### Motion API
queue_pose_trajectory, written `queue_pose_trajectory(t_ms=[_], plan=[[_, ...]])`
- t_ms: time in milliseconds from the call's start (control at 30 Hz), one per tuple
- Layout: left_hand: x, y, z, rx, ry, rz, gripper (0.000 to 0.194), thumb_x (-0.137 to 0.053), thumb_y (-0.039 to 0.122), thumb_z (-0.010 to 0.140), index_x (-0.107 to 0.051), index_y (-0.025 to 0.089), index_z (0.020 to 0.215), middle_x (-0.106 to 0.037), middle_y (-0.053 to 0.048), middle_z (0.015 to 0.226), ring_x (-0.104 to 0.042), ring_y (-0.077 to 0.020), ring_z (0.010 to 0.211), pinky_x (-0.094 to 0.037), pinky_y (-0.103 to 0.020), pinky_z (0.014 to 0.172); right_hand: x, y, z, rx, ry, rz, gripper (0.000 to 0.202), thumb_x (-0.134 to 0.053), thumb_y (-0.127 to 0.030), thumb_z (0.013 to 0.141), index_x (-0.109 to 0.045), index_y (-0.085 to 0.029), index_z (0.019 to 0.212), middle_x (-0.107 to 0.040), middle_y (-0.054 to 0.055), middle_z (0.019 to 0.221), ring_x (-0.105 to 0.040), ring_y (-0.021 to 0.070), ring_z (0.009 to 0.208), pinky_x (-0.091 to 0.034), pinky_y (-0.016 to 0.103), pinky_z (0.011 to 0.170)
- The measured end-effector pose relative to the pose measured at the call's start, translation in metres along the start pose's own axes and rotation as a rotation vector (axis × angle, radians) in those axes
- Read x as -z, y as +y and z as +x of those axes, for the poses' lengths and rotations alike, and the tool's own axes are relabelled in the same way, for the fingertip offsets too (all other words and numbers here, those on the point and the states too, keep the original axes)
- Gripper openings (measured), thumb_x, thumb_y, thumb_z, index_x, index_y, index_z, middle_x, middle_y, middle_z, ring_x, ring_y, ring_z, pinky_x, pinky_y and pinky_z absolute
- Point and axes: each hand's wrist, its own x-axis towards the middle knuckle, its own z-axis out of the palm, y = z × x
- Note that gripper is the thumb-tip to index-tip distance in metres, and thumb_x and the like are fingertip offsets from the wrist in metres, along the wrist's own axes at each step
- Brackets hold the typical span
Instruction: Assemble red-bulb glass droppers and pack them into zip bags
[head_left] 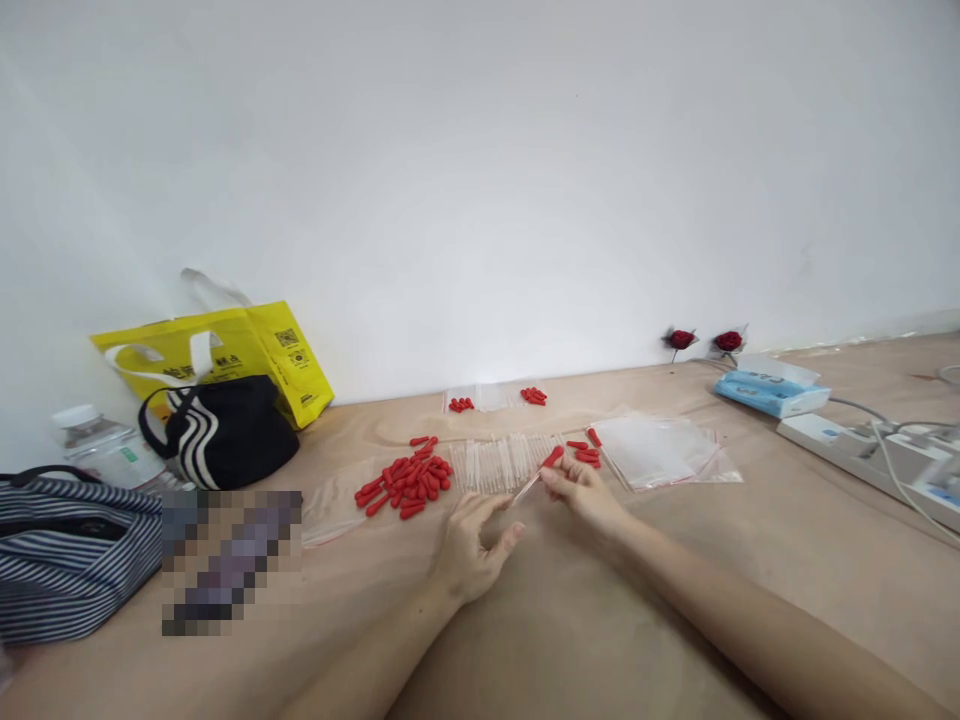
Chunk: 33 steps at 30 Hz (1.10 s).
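My right hand (pixel 581 495) pinches a red rubber dropper bulb (pixel 553 457) with a thin clear dropper tube (pixel 527 488) slanting down to the left from it. The tube's lower end is close to the fingertips of my left hand (pixel 474 548); whether they touch it I cannot tell. That left hand is open, its thumb apart from the fingers. Just beyond both hands lies a row of clear thin tubes (pixel 491 464). Left of the row is a pile of loose red bulbs (pixel 409 482), and several red-bulbed pieces (pixel 583 453) lie to its right.
Clear zip bags (pixel 652 450) lie stacked at right, and another bag (pixel 491 397) with red-bulbed pieces sits near the wall. A tissue pack (pixel 772 392) and power strip (pixel 862 450) stand far right. Left are a yellow bag (pixel 289 370), black pouch (pixel 247 430), bottle (pixel 105 445) and striped bag (pixel 82 560).
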Motion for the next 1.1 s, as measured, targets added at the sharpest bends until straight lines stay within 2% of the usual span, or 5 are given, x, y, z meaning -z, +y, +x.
queue_pose_trajectory(t_ms=[167, 300, 600, 833, 1100], plan=[[0.001, -0.015, 0.0, 0.077, 0.061, 0.144, 0.014, -0.055, 0.027, 0.076, -0.062, 0.019, 0.085, -0.062, -0.004, 0.083, -0.053, -0.0207, 0.079, -0.042, -0.038, 0.075, 0.07, -0.01, 0.031, 0.057, 0.273, -0.616, 0.027, -0.044, -0.034, 0.077, -0.059, -0.016, 0.09, -0.06, 0.004, 0.07, -0.054, 0.0159, 0.062, -0.038, 0.027, 0.059], [-0.001, -0.016, -0.001, 0.122, -0.007, 0.214, 0.009, -0.055, 0.024, 0.076, -0.062, 0.02, 0.08, -0.061, -0.003, 0.082, -0.051, -0.0206, 0.079, -0.041, -0.035, 0.073, 0.103, -0.002, 0.039, -0.105, 0.381, -1.123, 0.031, -0.048, -0.028, 0.074, -0.059, -0.014, 0.1, -0.065, 0.009, 0.08, -0.059, 0.0219, 0.079, -0.038, 0.028, 0.065], [-0.001, -0.017, 0.002, 0.2, -0.032, 0.318, 0.008, -0.055, 0.024, 0.076, -0.062, 0.021, 0.076, -0.058, -0.002, 0.081, -0.049, -0.0203, 0.079, -0.038, -0.034, 0.073, 0.096, 0.006, 0.037, -0.126, 0.367, -1.299, 0.033, -0.045, -0.036, 0.077, -0.06, -0.015, 0.097, -0.066, 0.009, 0.085, -0.059, 0.0227, 0.081, -0.037, 0.029, 0.065], [0.005, -0.02, 0.04, 0.38, -0.096, 0.563, 0.01, -0.056, 0.023, 0.071, -0.062, 0.021, 0.077, -0.057, -0.005, 0.092, -0.047, -0.0238, 0.091, -0.035, -0.034, 0.075, 0.081, -0.004, 0.031, 0.158, -0.05, -1.17, 0.017, -0.055, -0.036, 0.07, -0.064, -0.022, 0.069, -0.065, 0.001, 0.076, -0.056, 0.0167, 0.073, -0.036, 0.025, 0.065], [0.003, -0.043, 0.077, 0.61, -0.182, 0.698, 0.031, -0.051, 0.043, 0.069, -0.065, 0.019, 0.083, -0.059, -0.013, 0.098, -0.047, -0.032, 0.097, -0.03, -0.042, 0.083, 0.082, -0.008, 0.026, 0.138, -0.086, -1.235, 0.013, -0.057, -0.033, 0.07, -0.065, -0.023, 0.074, -0.064, 0.002, 0.08, -0.056, 0.0182, 0.076, -0.035, 0.028, 0.068]])
